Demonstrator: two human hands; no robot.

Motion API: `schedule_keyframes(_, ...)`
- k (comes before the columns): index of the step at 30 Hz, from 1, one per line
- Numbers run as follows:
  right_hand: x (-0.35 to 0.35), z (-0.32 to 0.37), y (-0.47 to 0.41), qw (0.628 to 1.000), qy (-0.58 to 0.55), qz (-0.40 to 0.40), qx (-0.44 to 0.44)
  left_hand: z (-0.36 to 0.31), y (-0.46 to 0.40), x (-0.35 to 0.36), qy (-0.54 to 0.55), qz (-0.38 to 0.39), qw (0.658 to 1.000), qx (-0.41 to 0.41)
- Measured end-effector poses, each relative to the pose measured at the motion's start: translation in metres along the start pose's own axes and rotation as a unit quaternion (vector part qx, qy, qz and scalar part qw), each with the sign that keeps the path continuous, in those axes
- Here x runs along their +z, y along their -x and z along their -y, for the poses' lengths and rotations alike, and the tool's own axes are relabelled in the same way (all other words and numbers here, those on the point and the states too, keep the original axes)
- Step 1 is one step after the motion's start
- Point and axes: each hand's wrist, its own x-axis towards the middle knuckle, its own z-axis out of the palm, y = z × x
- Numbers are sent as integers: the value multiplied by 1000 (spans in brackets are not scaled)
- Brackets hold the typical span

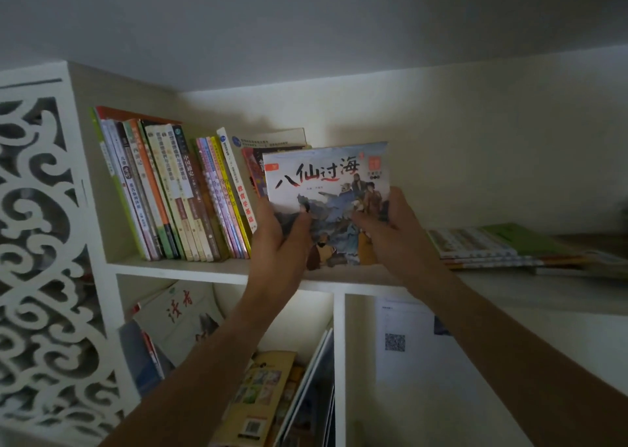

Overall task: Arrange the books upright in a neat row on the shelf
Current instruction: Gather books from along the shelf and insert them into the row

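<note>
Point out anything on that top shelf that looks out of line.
The stack of books at the right lies flat instead of standing. The upright row leans left. Both hands, left hand and right hand, hold the picture book cover-forward, not yet in the row.

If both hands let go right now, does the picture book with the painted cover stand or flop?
Probably flops. The picture book looks thin with a soft cover, so it likely bends and tips unsupported. The left hand and right hand both grip its lower edge, suggesting it needs steadying. It probably feels light. Leaned against the row of upright books, it may stay up.
</note>
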Motion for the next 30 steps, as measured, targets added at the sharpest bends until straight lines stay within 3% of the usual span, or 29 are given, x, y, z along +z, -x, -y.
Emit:
schedule_keyframes(3,-16,5,45,997,36,-25,-57,-15,37,6,9,14,999,41)
schedule_keyframes(6,-38,-9,110,998,27,-41,-43,-22,94,21,-10,37,997,63)
schedule_keyframes(9,-61,-44,185,997,12,-59,43,-12,164,38,4,102,994,32)
schedule_keyframes(12,-88,-96,275,980,-3,-94,175,15,254,67,24,179,979,-94)
schedule_keyframes(15,-117,-152,370,939,12,-146,312,45,347,103,24,294,919,-262)
schedule_keyframes(18,-155,-195,446,872,30,-206,442,82,426,146,-33,422,811,-405)
schedule_keyframes(21,-199,-228,497,818,29,-253,516,98,481,199,-94,504,733,-447)
schedule_keyframes(23,-229,-245,520,793,54,-277,539,95,503,241,-119,535,711,-441)
schedule_keyframes(26,-281,-272,551,755,89,-326,562,92,533,306,-113,566,706,-410)
schedule_keyframes(30,-352,-304,599,696,167,-358,600,82,586,380,-140,563,684,-442)
